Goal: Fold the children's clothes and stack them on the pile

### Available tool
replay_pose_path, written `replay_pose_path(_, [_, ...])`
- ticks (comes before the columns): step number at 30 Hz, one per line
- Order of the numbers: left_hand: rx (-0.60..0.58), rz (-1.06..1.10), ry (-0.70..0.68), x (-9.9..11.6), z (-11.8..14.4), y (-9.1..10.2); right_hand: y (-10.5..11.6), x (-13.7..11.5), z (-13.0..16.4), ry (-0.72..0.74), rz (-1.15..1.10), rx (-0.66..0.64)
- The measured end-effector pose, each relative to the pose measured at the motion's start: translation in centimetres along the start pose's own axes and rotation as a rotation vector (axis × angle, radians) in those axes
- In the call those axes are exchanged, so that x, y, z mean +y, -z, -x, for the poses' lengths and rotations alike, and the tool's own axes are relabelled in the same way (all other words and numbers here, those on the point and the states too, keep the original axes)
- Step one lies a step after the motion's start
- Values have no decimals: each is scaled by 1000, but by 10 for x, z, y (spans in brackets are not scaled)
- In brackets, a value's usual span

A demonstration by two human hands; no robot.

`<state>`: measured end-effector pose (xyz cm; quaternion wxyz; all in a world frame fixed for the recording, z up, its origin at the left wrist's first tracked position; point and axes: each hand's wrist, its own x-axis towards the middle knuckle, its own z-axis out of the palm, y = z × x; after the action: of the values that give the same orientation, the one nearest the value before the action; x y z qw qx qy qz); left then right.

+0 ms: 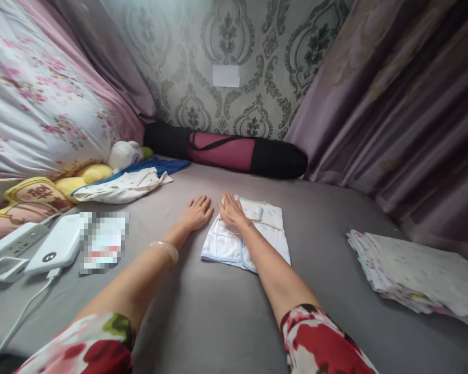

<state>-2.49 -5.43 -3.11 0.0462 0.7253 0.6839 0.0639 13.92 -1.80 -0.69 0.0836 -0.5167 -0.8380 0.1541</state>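
Seen from a person's own head, looking down along both bare forearms stretched forward over a grey bed sheet (218, 311). Nearest the viewer, red and green floral sleeves cover both upper arms. A pale translucent bangle (164, 250) circles the left wrist.

The left hand (197, 213) lies flat, palm down, fingers spread slightly, resting on the bare sheet just left of a small folded baby garment (265, 234). The right hand (231, 210) lies flat, palm down, fingers extended and close together, pressing on the upper left part of that garment. The garment is white with light blue trim, folded into a rough rectangle, and lies on the sheet in the middle of the view, under the right hand and forearm. Neither hand grips anything.

To the right, near the bed's edge, sits a stack of folded printed cloths (417, 275), well apart from the hands. To the left lie a white power bank (56, 249) with a white cable (19, 322), a white power strip (8, 244), and a blurred-out patch beside them.

Farther back on the left are an unfolded white printed garment (125, 187) over blue fabric (167, 165), yellow and white plush toys (101, 166), and a large floral pillow or quilt (35, 104). Against the far wall lies a long black and maroon bag (226, 150). Behind it is grey damask wallpaper (234, 31), with mauve curtains (405, 114) on the right.
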Motion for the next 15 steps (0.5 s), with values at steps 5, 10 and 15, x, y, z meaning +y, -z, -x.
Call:
replay_pose_path(5, [-9,-1,16,0,-2,-2,17,32,22,-91,73,92])
replay_pose_path(10, [-16,-4,0,-3,-3,-3,5,45,34,-149,114,103])
replay_pose_path(15, [-45,-16,4,-3,-1,1,5,42,32,-151,83,94])
